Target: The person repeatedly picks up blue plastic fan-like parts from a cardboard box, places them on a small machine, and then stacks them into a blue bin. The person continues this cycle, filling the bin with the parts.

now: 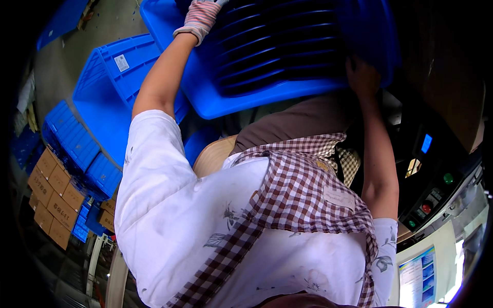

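A large blue plastic crate (221,106) tilts in front of my body. Stacked inside it are several black, curved, thin-edged pieces (251,61), whose kind I cannot make out in the dark. My left hand (202,19), in a striped knit glove with grey fingertips, reaches to the far left part of the stack. The upper picture edge cuts off its fingers. Bare and in deep shadow, my right hand (363,77) is at the right end of the stack, by the crate's near right corner. Its fingers are too dark to tell whether they grip anything.
More blue crates (100,87) stand on the left, one with a white label. Beyond them are stacked brown cardboard boxes (54,197). A dark machine panel with a green button (448,178), a red button (427,207) and a small lit screen (427,143) is close on my right.
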A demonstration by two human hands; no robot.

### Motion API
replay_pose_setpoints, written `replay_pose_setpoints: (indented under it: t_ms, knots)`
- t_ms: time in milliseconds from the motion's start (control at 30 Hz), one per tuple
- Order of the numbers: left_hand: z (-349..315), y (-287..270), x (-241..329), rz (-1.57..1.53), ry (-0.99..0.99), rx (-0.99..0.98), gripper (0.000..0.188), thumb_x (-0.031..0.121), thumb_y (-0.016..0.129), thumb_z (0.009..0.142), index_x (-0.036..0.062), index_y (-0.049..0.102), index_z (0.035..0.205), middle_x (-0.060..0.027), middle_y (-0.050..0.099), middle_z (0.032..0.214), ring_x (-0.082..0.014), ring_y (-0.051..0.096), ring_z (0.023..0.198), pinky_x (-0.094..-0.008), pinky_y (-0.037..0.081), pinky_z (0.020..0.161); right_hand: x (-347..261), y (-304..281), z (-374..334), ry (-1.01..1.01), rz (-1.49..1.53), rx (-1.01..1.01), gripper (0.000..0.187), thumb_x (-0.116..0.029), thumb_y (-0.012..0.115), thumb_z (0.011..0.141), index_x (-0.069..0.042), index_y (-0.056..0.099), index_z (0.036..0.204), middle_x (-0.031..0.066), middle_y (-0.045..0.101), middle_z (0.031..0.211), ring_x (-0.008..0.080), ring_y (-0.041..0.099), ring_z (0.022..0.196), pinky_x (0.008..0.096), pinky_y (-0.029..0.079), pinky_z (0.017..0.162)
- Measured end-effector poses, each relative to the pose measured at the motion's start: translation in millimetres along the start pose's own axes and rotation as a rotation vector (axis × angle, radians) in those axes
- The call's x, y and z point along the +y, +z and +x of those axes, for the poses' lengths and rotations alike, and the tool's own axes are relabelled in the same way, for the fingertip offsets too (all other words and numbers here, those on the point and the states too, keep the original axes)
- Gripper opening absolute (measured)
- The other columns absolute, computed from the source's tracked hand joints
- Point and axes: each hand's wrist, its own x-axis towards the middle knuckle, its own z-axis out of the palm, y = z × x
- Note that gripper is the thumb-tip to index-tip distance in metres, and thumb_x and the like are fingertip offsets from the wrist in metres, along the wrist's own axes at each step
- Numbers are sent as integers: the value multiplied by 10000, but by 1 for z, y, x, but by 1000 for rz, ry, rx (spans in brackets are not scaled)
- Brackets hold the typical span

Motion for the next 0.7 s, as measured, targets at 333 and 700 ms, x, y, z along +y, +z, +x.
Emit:
replay_pose_setpoints:
  t_ms: [333, 700]
  knots:
    - [-8, -39, 33, 3, -187, -257, 409, 425, 649, 796, 93, 673, 1034, -250, 453, 1326, -398, 378, 1272, -456, 306, 1064, -2, 14, 2, -37, -2, 75, 252, -332, 516, 912, -123, 647, 865, 112, 660, 803, 296, 647, 710, 421, 502, 611]
    - [-22, -6, 37, 97, 271, -138, 321, 268, 564, 859, 102, 554, 1134, -171, 467, 1349, -352, 403, 1272, -452, 337, 1038, -2, 21, 5, -56, 23, 126, 230, -343, 537, 875, -148, 658, 884, 116, 668, 804, 335, 643, 720, 453, 515, 604]
